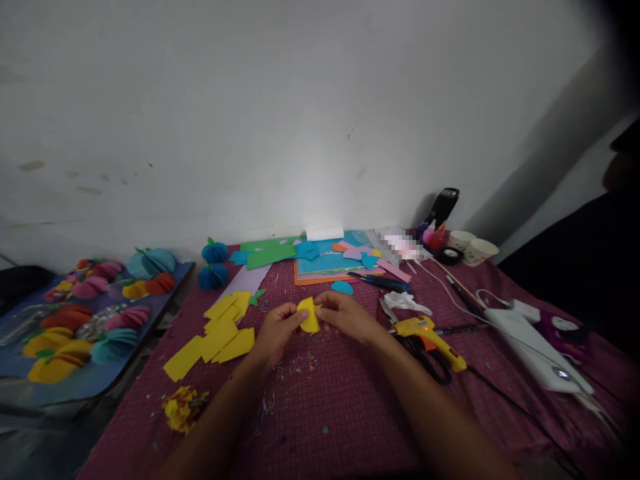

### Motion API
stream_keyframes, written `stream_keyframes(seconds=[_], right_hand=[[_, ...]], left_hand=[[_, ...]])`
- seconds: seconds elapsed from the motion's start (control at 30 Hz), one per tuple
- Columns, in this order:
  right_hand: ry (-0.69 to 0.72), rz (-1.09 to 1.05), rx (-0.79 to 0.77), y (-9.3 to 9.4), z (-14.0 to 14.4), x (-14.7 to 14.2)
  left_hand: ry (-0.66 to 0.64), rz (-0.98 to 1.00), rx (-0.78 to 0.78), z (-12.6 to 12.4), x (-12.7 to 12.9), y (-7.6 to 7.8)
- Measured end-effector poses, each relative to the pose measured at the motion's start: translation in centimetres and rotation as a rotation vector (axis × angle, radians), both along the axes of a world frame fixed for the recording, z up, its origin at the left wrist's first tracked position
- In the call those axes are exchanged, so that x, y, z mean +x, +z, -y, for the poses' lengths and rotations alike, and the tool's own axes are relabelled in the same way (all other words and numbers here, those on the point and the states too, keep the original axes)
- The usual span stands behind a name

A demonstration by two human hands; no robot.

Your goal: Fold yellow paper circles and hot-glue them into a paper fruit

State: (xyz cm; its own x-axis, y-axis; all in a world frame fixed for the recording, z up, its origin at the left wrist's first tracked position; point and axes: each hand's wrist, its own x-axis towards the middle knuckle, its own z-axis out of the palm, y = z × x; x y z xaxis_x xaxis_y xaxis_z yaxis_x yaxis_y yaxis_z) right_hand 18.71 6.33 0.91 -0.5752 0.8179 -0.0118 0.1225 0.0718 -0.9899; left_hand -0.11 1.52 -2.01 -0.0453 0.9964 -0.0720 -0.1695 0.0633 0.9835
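Observation:
A small piece of yellow paper [310, 317], rounded and folded, is held up over the middle of the table between both hands. My left hand [277, 328] pinches its left edge with thumb and forefinger. On the other side, my right hand [347, 316] grips the right edge, fingers curled behind it. Below the hands, tiny paper scraps [300, 363] litter the patterned red cloth [345, 413]. Several yellow paper rectangles [220, 335] lie to the left. A yellow glue gun [425, 333] rests right of my right hand, beside black-handled scissors [427, 360].
Colored sheets [320, 267] lie at the back by the wall. Paper pumpkins [55, 353] cover a blue table [60, 393] at left. Paper cups [480, 251], a black bottle [444, 207] and a white power strip [535, 350] stand at right. A person [575, 260] is beyond.

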Motion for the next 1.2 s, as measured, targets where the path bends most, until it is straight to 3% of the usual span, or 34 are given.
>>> stream_keyframes(seconds=[0.1, 0.3, 0.77, 1.0, 1.2], right_hand=[[-0.012, -0.068, 0.083, -0.2, 0.3, -0.5], [-0.066, 0.015, 0.233, -1.3, 1.8, -1.8], [-0.116, 0.155, 0.416, -1.1, 1.7, -2.1], [-0.22, 0.122, 0.35, -1.4, 1.0, -2.1], [-0.301, 0.042, 0.19, -1.6, 0.6, -1.9]], left_hand=[[0.057, -0.008, -0.007, -0.2, -0.2, -0.3], [0.136, -0.133, 0.013, -0.2, -0.2, -0.1], [0.139, -0.193, 0.055, -0.1, -0.2, 0.0], [0.069, -0.105, 0.078, 0.1, -0.2, 0.4], [0.071, -0.025, 0.066, 0.2, -0.1, 0.7]])
